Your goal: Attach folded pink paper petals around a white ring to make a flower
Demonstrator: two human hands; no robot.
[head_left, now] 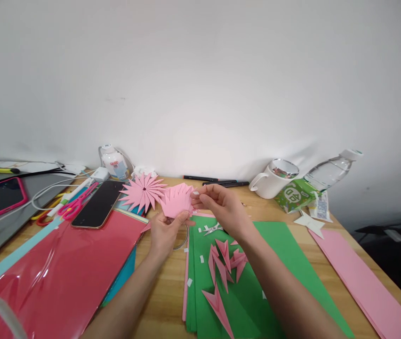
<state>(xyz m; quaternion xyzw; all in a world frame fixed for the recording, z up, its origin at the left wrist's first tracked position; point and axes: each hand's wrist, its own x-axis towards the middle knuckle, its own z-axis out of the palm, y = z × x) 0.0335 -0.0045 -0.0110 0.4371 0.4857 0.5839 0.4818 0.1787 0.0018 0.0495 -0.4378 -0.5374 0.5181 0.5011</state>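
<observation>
My left hand [168, 230] grips a pink folded-paper fan [176, 201] by its lower edge, thumb in front. Close to the fan's right side, my right hand [223, 205] has thumb and forefinger pinched by a small white strip [196, 193]. Behind the fan to the left lies a round pink paper pinwheel [144, 189] with pointed tips. Several loose pink folded-paper pieces [218, 306] lie on the green paper [274, 282] below my hands. Small scissors [213, 229] rest there too, partly covered by my right hand. Little white strips [189, 282] are scattered around.
At left are red film-wrapped paper [66, 278], a black phone [98, 205], pink scissors [76, 205] and a white bottle [114, 162]. Dark pens [225, 183] lie by the wall. A white mug [273, 181], green box [295, 195], tilted water bottle [331, 172] and pink paper [366, 282] occupy the right.
</observation>
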